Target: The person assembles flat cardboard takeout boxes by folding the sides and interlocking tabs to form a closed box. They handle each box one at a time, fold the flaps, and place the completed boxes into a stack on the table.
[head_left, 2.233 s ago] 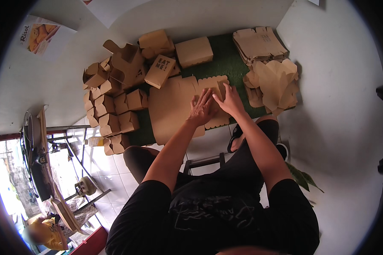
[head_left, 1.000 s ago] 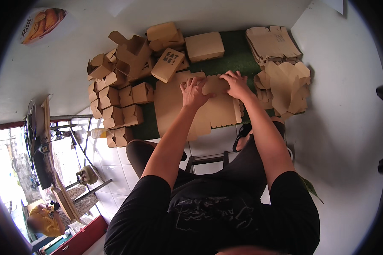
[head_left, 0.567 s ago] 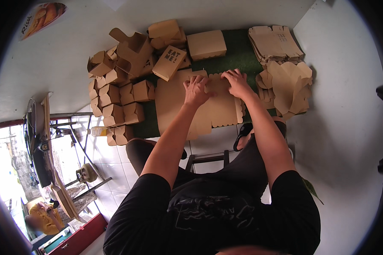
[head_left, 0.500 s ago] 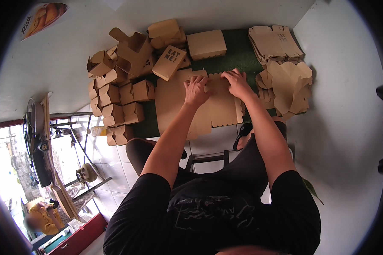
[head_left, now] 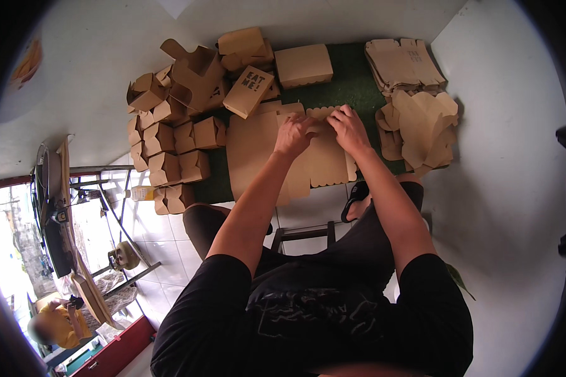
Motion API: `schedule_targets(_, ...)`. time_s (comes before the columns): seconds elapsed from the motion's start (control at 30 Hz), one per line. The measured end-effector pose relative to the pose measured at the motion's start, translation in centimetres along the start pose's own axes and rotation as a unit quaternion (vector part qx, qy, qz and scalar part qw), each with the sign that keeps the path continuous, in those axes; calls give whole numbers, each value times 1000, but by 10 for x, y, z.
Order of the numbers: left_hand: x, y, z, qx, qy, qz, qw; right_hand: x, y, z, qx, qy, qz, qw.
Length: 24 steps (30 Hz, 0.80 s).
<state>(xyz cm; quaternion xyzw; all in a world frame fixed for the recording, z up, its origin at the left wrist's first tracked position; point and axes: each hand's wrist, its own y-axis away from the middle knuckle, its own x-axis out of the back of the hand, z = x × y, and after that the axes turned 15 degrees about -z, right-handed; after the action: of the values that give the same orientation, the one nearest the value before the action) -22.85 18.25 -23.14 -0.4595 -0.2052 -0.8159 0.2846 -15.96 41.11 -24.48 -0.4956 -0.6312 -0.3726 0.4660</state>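
A flat brown cardboard box blank [head_left: 328,162] with scalloped edges lies in front of me, on top of more flat cardboard [head_left: 250,149]. My left hand [head_left: 294,134] is on the blank's upper left part, its fingers bent and closed at the cardboard. Close by on the right, my right hand [head_left: 348,130] pinches the blank near its upper scalloped edge, fingers curled. The fingers partly cover the spot where they grip.
Folded small boxes [head_left: 163,138] are piled at the left. A closed larger box [head_left: 304,65] sits at the back. Flat blanks are stacked [head_left: 405,66] at the far right, near loose cut-out pieces [head_left: 424,129]. Green matting [head_left: 352,75] covers the table. A person in yellow [head_left: 63,323] is at lower left.
My right hand's fingers have curled in more tightly, and the hand has come slightly nearer to me. My left hand's fingers have drawn together at the cardboard.
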Motion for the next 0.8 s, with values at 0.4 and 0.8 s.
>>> schedule_targets(0.4, -21, 16, 8, -79, -37, 62, 994, -5, 32, -22, -55, -38, 74, 995)
schedule_targets(0.8, -11, 9, 20, -58, -29, 19, 998, -4, 37, -9, -128, -195, 38, 972)
